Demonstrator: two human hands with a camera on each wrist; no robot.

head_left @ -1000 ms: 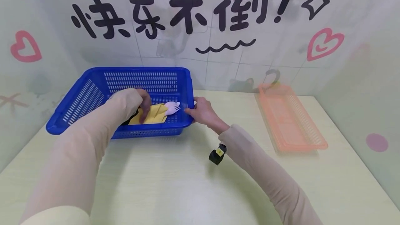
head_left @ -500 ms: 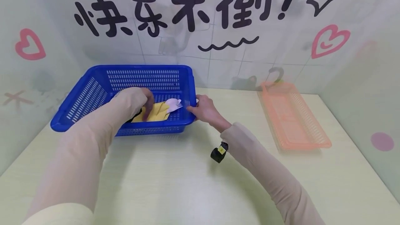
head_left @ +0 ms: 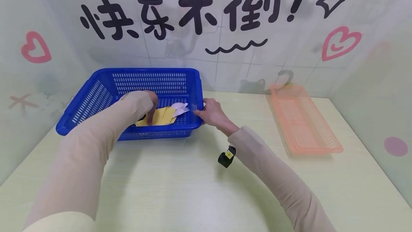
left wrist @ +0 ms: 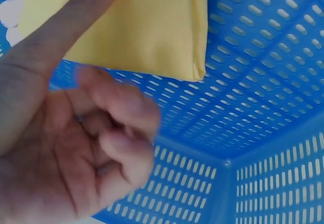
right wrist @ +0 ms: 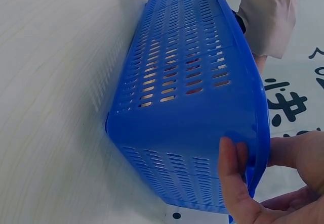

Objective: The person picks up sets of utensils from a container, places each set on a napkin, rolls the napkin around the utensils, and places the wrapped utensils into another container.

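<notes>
My left hand (left wrist: 66, 133) reaches down into a blue plastic basket (head_left: 154, 127). One straight finger lies on a folded yellow cloth (left wrist: 147, 37), while its other fingers curl loosely with nothing between them. From the right end of the cloth stick out a pale spoon (head_left: 177, 105) and a pale fork (head_left: 181, 111), partly covered by it. My right hand (head_left: 213, 113) grips the basket's right rim, fingers on one side of the wall and thumb on the other, as the right wrist view (right wrist: 283, 183) shows. In the head view, the left forearm hides much of the basket's floor.
An orange slotted tray (head_left: 297, 121) lies on the pale table (head_left: 193, 189) at the right. Behind the basket hangs a translucent printed sheet (head_left: 193, 51), with similar side walls left and right. A black wrist camera (head_left: 226, 157) hangs from the right sleeve.
The head view has shifted slightly. The spoon and fork now show a little more apart from each other at the cloth's end. My right hand keeps its grip on the basket rim.
</notes>
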